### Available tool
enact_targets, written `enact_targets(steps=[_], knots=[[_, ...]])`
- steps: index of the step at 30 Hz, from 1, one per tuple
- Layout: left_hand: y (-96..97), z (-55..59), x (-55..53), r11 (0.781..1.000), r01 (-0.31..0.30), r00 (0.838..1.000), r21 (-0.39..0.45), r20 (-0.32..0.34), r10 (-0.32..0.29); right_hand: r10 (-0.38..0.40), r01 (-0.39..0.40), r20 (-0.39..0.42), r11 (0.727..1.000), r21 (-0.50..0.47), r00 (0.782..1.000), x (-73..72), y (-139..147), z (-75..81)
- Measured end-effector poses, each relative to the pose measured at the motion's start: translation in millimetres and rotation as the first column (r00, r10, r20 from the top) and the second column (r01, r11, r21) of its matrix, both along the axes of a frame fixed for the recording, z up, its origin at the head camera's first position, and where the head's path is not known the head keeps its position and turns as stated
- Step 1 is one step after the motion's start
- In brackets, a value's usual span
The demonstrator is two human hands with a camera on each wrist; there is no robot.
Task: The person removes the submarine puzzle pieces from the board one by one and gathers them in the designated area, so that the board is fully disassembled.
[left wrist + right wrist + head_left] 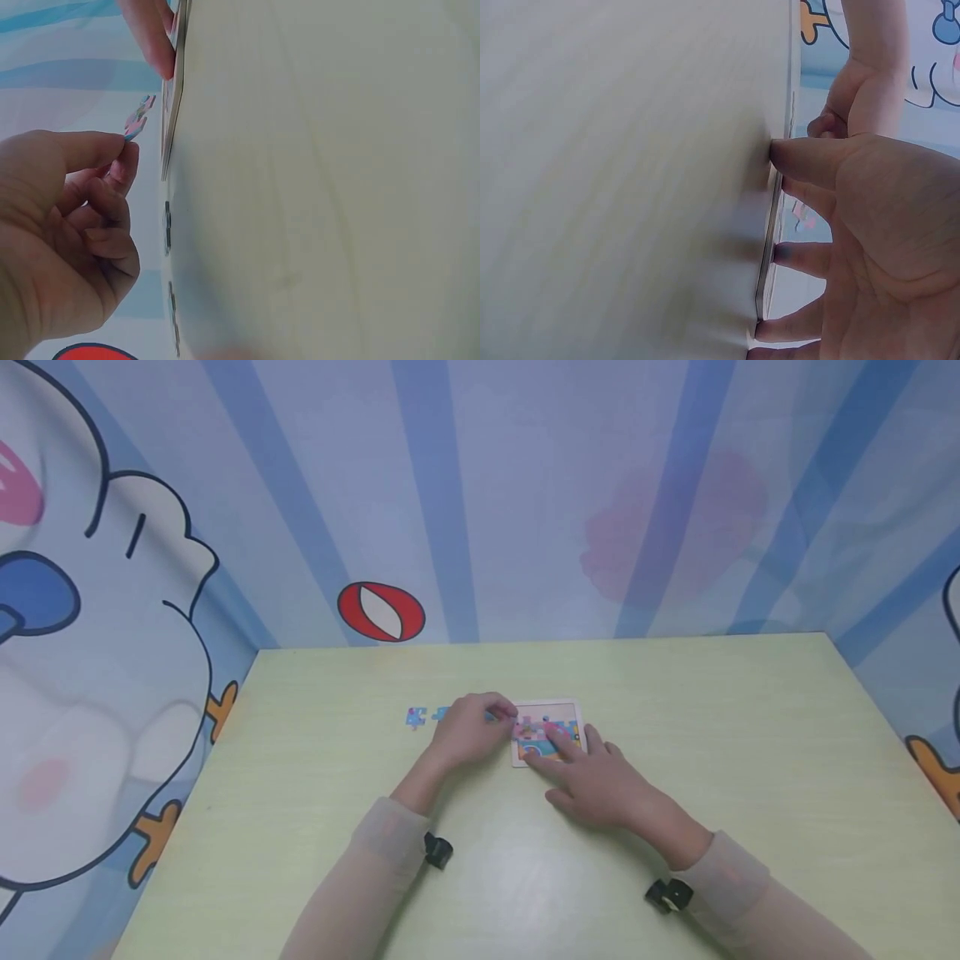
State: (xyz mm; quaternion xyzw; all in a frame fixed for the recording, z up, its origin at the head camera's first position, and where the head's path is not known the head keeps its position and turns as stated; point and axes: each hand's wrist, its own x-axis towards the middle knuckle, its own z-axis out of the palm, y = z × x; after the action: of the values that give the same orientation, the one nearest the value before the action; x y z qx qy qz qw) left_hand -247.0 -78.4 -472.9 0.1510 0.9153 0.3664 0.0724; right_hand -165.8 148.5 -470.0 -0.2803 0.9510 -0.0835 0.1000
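My left hand (472, 728) pinches a small jigsaw puzzle piece (138, 120) between thumb and index finger, at the left edge of a square puzzle board (546, 702). In the left wrist view the piece is tilted above the board's surface, with the other fingers curled in below it. Pink, blue and yellow pieces fill the lower part of the board, while its upper part shows a pale backing. Spread over the board's lower right, my right hand (603, 783) presses its fingertips on the board and the table beside it.
Left of the board, a loose blue and pink piece (416, 717) lies on the pale yellow table (712, 710). Another blue piece (439, 714) is partly hidden behind my left hand. A printed cloth backdrop (525, 510) stands along the table's far edge.
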Motion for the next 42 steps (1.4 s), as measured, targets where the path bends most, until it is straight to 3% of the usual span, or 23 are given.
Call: enact_targets(steps=[7,16,29,42], knots=[[-21.1,3.4,3.7,0.998,-0.040,0.999,0.054,-0.026,0.042,0.009,-0.009,-0.014,1.000,0.006,1.000,0.8,-0.8,2.1],[-62.9,11.0,10.2,0.995,-0.072,0.997,0.069,-0.031,0.075,0.021,-0.020,-0.032,1.000,0.021,0.999,0.3,-1.7,0.8],[-117.6,9.5,13.7,0.986,-0.164,0.984,0.019,0.069,0.163,0.016,-0.016,-0.030,1.000,0.020,0.999,1.5,-1.3,1.2],[-147.5,0.3,11.5,0.982,-0.180,0.966,-0.050,0.177,0.186,0.011,-0.010,-0.027,1.000,0.022,1.000,0.0,1.0,-2.4]])
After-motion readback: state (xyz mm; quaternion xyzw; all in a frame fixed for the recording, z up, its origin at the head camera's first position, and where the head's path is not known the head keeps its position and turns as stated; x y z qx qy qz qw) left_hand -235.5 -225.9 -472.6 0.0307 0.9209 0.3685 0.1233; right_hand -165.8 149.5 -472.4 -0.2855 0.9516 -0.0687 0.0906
